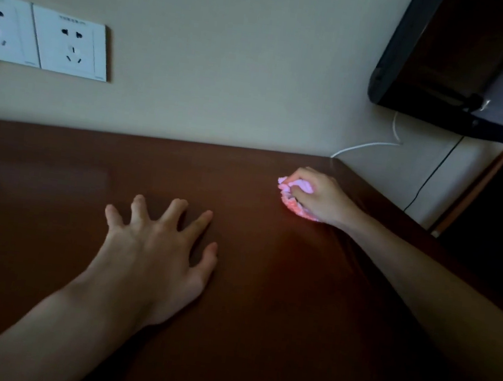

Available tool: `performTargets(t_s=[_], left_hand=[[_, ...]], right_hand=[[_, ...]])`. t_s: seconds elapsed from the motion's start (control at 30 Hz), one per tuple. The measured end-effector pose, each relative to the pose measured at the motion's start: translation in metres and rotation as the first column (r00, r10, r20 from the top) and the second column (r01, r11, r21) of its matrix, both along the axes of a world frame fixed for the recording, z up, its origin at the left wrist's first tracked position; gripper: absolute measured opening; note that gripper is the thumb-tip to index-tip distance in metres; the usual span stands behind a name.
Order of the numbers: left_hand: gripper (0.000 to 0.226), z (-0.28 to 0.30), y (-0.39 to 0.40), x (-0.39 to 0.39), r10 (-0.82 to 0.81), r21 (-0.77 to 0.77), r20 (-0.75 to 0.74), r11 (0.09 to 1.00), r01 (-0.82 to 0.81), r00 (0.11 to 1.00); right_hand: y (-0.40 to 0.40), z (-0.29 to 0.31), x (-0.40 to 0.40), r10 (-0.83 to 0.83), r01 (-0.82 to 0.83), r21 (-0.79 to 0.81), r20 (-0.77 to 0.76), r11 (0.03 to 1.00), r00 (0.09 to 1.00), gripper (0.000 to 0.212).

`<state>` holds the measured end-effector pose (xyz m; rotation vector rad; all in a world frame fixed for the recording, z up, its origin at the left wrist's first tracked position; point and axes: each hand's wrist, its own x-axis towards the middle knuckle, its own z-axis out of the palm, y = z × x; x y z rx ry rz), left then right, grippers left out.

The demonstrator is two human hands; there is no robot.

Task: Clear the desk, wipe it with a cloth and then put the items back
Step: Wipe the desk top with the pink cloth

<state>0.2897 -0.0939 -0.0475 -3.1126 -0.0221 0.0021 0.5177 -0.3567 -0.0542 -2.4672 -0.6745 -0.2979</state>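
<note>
The room is dimly lit, and the desk (49, 229) is rendered as a dark red-brown – a faint sheen is seen at its left. The cloth (295, 195) is overexposed to a pink glow. The sockets (44, 38) are slightly blurred, and lines are bent at the edges – wide-angle distortion.

No legible text anywhere.

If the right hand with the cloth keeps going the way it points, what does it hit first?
The right hand grips the pink cloth and points toward the desk's back edge. Bare wood lies ahead, so probably the wall first; depth is unclear.
</note>
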Motion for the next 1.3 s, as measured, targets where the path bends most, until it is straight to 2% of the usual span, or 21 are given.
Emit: performTargets(t_s=[0.13,0.3,0.4,0.5,0.57,0.73,0.97,1.1,1.17,1.3], left_hand=[[0.070,-0.002,0.000,0.000,-0.005,0.012,0.029,1.000,0.005,1.000],[0.077,-0.006,0.001,0.000,-0.010,0.005,0.052,1.000,0.010,0.999],[0.077,-0.006,0.002,0.000,-0.011,0.013,0.069,1.000,0.010,0.998],[0.072,-0.005,0.001,0.001,-0.002,0.023,0.048,1.000,0.001,0.999],[0.070,-0.004,0.001,0.001,0.002,0.017,0.039,1.000,-0.003,0.999],[0.072,0.004,-0.001,0.000,0.038,0.033,-0.018,0.999,-0.038,0.999],[0.061,0.013,-0.004,-0.014,0.059,-0.035,-0.047,0.998,-0.061,0.997],[0.051,0.024,-0.033,-0.045,-0.033,-0.103,0.095,0.994,0.043,0.995],[0.048,0.023,-0.052,-0.066,-0.076,-0.173,0.108,0.980,0.094,0.991],[0.047,0.006,-0.067,-0.092,-0.146,-0.223,0.158,0.958,0.179,0.977]], right_hand=[[0.015,0.005,0.039,-0.184,0.193,-0.082,0.113,0.978,0.976,0.013],[0.055,0.005,0.111,-0.409,0.424,-0.187,0.114,0.886,0.905,0.030],[0.070,0.002,0.133,-0.456,0.471,-0.202,0.118,0.859,0.882,0.036],[0.071,0.006,0.121,-0.425,0.437,-0.248,0.103,0.864,0.899,0.049],[0.067,0.009,0.094,-0.367,0.376,-0.231,0.079,0.897,0.927,0.048],[0.049,0.008,-0.003,-0.253,0.266,-0.177,0.092,0.948,0.963,0.025],[0.017,-0.001,-0.178,-0.162,0.169,-0.096,0.073,0.981,0.984,0.020],[-0.003,-0.002,-0.283,-0.076,0.081,-0.057,0.082,0.995,0.994,0.017],[-0.013,-0.003,-0.323,-0.041,0.049,-0.073,0.107,0.996,0.993,0.015],[-0.024,-0.003,-0.344,-0.026,0.031,-0.067,0.067,0.997,0.997,0.013]])
